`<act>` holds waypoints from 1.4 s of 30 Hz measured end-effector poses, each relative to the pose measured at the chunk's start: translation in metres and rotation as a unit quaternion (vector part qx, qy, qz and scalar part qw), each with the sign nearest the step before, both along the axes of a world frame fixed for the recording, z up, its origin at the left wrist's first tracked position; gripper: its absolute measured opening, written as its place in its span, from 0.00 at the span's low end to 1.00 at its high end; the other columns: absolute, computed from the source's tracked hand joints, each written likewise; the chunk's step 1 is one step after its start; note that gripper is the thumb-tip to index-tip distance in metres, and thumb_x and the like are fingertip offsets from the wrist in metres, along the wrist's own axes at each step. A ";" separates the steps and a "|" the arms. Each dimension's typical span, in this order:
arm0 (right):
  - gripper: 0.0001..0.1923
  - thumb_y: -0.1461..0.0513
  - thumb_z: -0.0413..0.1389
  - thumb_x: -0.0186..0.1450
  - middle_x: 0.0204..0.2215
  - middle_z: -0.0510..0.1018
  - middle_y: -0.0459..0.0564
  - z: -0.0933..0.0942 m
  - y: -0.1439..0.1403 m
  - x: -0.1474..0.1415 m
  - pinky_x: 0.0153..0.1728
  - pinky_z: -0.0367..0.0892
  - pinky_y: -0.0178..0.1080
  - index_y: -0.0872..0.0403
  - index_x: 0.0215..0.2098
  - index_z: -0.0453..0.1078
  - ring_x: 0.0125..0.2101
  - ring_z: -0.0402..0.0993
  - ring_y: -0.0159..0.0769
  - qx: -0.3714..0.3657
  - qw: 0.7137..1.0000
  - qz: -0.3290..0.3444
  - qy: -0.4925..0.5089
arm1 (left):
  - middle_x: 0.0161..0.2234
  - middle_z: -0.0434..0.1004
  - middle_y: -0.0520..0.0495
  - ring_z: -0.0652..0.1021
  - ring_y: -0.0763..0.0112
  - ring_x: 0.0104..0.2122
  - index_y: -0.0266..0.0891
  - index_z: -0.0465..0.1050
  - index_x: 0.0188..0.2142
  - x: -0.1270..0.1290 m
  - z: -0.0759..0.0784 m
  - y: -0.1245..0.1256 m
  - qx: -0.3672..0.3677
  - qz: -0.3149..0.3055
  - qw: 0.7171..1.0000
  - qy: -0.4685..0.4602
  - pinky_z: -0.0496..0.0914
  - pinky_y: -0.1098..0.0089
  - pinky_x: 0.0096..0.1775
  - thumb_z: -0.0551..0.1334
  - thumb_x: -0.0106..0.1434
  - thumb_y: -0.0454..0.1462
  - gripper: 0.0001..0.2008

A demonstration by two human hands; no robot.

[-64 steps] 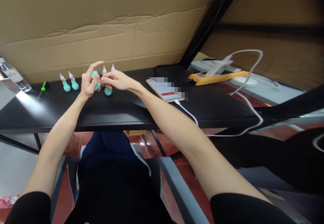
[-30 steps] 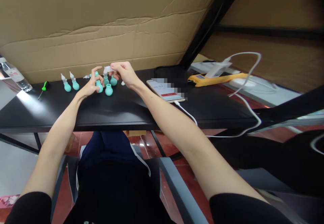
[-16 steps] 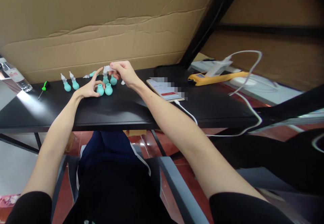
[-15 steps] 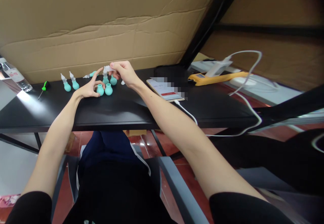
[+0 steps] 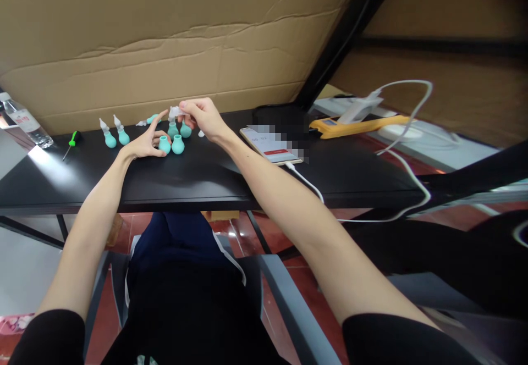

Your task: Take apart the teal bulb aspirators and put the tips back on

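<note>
Between the thumb and curled fingers of the left hand (image 5: 146,144), a teal bulb (image 5: 165,145) is lightly clasped, mouth up: light, soft and rubbery by its look, best gripped round the belly without squeezing. Up and to the right, a clear nozzle piece (image 5: 177,111) is pinched by the right hand (image 5: 205,119); it is judged light and stiffer, perhaps slippery, best taken by the wider end, though part is covered by the fingertips. The hands themselves are held apart. On the surface (image 5: 198,181), just right of the clasped bulb, a second open bulb (image 5: 178,145) is stood upright; what is inside either cannot be told. Well left of both hands, a capped bottle (image 5: 28,120) is spotted, its contents not made out.
</note>
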State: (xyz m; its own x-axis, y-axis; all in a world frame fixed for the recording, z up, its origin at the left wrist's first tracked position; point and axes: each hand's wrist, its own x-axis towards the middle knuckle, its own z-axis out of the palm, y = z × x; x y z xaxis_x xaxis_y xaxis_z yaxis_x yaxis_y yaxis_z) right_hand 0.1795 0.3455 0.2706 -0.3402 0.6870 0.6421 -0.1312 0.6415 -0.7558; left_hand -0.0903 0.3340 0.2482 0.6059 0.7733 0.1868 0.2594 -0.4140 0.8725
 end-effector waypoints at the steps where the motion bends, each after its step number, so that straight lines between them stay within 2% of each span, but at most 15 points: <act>1: 0.37 0.32 0.68 0.80 0.18 0.66 0.39 0.000 0.000 0.000 0.25 0.62 0.33 0.50 0.28 0.73 0.19 0.60 0.28 0.002 1.000 0.000 -0.001 | 0.48 0.88 0.47 0.82 0.73 0.38 0.51 0.35 0.94 0.000 0.000 0.000 0.002 -0.002 1.000 -0.001 0.77 0.66 0.48 0.83 0.54 0.33 0.81; 10: 0.36 0.34 0.68 0.81 0.19 0.66 0.38 0.001 0.000 0.000 0.26 0.62 0.34 0.50 0.29 0.73 0.20 0.61 0.28 -0.003 1.000 0.000 -0.008 | 0.52 0.90 0.43 0.80 0.74 0.36 0.51 0.31 0.94 0.002 0.000 -0.001 0.024 0.004 0.999 0.023 0.78 0.64 0.50 0.84 0.55 0.36 0.82; 16: 0.38 0.30 0.67 0.79 0.19 0.67 0.39 0.000 0.000 0.002 0.25 0.62 0.35 0.50 0.29 0.73 0.20 0.60 0.28 0.009 1.000 0.009 -0.010 | 0.53 0.89 0.43 0.82 0.71 0.38 0.52 0.27 0.94 0.000 -0.004 0.003 0.029 -0.008 0.999 0.018 0.79 0.61 0.52 0.85 0.56 0.38 0.84; 21: 0.39 0.29 0.66 0.79 0.19 0.66 0.39 -0.002 0.003 0.003 0.25 0.62 0.35 0.50 0.29 0.73 0.20 0.61 0.30 0.017 1.000 0.013 -0.017 | 0.52 0.89 0.44 0.80 0.72 0.37 0.55 0.31 0.94 -0.002 -0.005 0.005 0.024 -0.005 1.000 0.010 0.78 0.61 0.51 0.87 0.55 0.39 0.84; 26: 0.36 0.33 0.66 0.81 0.18 0.66 0.39 -0.002 0.004 0.002 0.26 0.62 0.34 0.50 0.29 0.74 0.20 0.61 0.29 0.017 1.000 0.011 -0.018 | 0.52 0.88 0.44 0.80 0.72 0.37 0.53 0.33 0.94 0.000 -0.004 0.002 0.015 0.011 1.000 0.014 0.78 0.62 0.50 0.88 0.53 0.39 0.84; 30: 0.35 0.35 0.68 0.81 0.17 0.67 0.39 0.002 -0.004 0.002 0.26 0.62 0.34 0.50 0.28 0.74 0.20 0.61 0.30 -0.002 1.000 0.003 -0.022 | 0.52 0.88 0.43 0.82 0.71 0.39 0.54 0.34 0.94 0.001 -0.002 0.000 0.017 0.012 1.000 0.018 0.79 0.61 0.53 0.88 0.54 0.39 0.83; 34: 0.35 0.36 0.71 0.79 0.17 0.67 0.38 0.007 -0.012 0.002 0.26 0.62 0.34 0.49 0.28 0.72 0.19 0.61 0.29 -0.029 0.999 -0.008 -0.025 | 0.53 0.88 0.42 0.81 0.72 0.38 0.55 0.38 0.94 0.001 -0.003 0.001 0.018 0.010 1.000 0.015 0.79 0.61 0.52 0.88 0.54 0.39 0.82; 42: 0.36 0.33 0.71 0.77 0.17 0.66 0.39 0.003 -0.007 0.001 0.25 0.62 0.34 0.49 0.27 0.72 0.20 0.61 0.30 -0.020 1.000 -0.011 -0.018 | 0.54 0.88 0.42 0.81 0.72 0.38 0.53 0.35 0.94 0.001 -0.003 0.002 0.020 -0.004 1.000 0.024 0.79 0.60 0.54 0.89 0.54 0.40 0.83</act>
